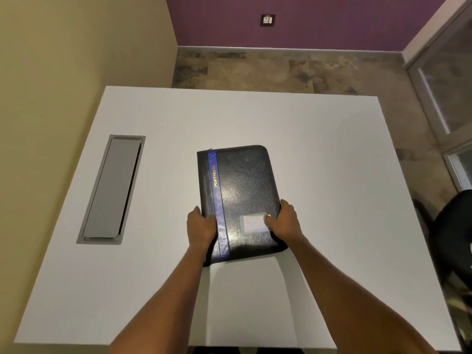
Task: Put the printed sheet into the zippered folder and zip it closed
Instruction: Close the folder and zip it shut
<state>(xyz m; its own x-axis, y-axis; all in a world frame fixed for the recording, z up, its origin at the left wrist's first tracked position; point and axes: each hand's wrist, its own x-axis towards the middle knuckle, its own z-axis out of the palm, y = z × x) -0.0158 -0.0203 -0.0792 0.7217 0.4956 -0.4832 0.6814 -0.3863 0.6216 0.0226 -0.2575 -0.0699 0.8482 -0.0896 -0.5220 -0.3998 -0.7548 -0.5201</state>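
Observation:
A black zippered folder (240, 190) with a blue stripe and yellow lettering lies closed in the middle of the white table (319, 154). A small clear label pocket sits near its front right corner. My left hand (200, 227) grips the folder's left edge near the front, thumb on the cover. My right hand (287, 221) grips the right edge, thumb on the label pocket. A white printed sheet (245, 300) lies flat on the table just in front of the folder, between my forearms, its far edge tucked under the folder.
A grey cable hatch (112, 187) is set into the table at the left. A beige wall runs along the left side. A dark chair (452, 226) stands at the table's right edge. Beyond the far edge is floor and a purple wall.

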